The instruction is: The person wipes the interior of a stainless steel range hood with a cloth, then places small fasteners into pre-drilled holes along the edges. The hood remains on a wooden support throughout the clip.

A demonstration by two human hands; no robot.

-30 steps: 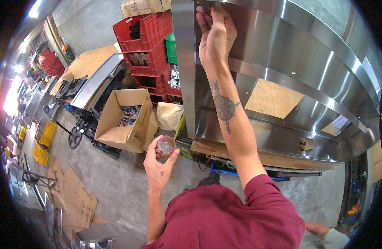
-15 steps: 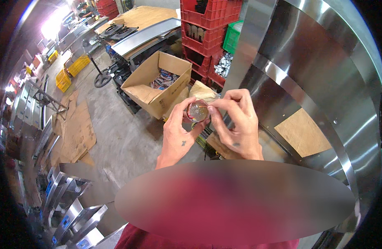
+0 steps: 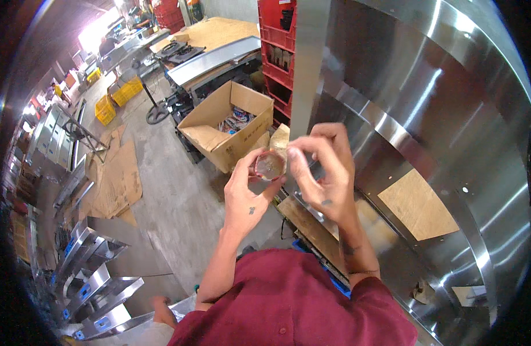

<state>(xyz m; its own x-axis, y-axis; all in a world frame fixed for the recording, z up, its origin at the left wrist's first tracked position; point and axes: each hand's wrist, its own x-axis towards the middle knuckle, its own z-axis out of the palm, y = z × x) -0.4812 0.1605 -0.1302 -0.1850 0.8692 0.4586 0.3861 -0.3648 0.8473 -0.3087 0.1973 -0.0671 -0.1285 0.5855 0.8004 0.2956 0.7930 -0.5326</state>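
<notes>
My left hand (image 3: 245, 193) has its thumb and fingers curled round a small round thing (image 3: 270, 165). It has a clear, greyish face and a reddish rim; its exact kind does not show. Close beside the rim, my right hand (image 3: 326, 167) is closed in a pinch, thumb tip against index finger. Whatever lies in that pinch, if anything, is too small to make out. Beyond the left hand stands an open cardboard box (image 3: 222, 144) with a heap of small colourful packets (image 3: 236, 120) inside.
Tall shiny steel panels (image 3: 386, 63) rise on the right, with a tan sheet (image 3: 418, 205) against them. Stacked red crates (image 3: 278, 55) stand behind the box. Steel parts (image 3: 98, 288) fill the lower left, near flattened cardboard (image 3: 118, 173) and yellow crates (image 3: 127, 91).
My right fingers have come slightly away from the round thing's rim, still pinched. My left hand keeps its hold. The view has shifted, showing more of my forearms and less of the red crates.
</notes>
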